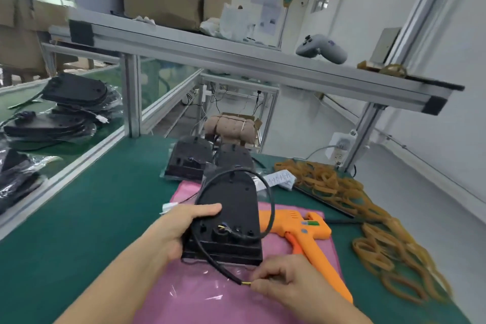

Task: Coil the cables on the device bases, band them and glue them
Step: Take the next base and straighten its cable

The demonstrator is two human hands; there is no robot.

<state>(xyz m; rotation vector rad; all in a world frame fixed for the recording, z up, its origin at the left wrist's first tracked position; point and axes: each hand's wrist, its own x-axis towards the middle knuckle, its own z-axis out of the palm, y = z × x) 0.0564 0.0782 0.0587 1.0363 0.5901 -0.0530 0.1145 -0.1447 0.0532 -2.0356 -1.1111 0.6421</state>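
Cable and device base sit near the front of the green table, over a pink sheet; the base's near edge touches the sheet, and whether the far end is lifted cannot be told. The black cable leaves the base near a small opening where coloured wires show, too small to count, loops up round the rounded far end and comes back down the left side, crossing the near edge. Its tip, with a short yellowish bare end, disappears into the right hand's fingers.

From the head view, the left hand grips the base's left edge, thumb lying across the top face, the other fingers hidden beneath. The right hand pinches the cable tip between thumb and curled fingers, knuckles toward the camera. Both forearms are cut off by the lower frame edge.

An orange glue gun lies on the sheet just right of the base, its nozzle hidden behind the base and its handle partly covered by the right hand. Tan rubber bands spread in a heap along the table's right side. Two more bases lie beyond, partly behind the held one. Stacked dark parts at left are blurred
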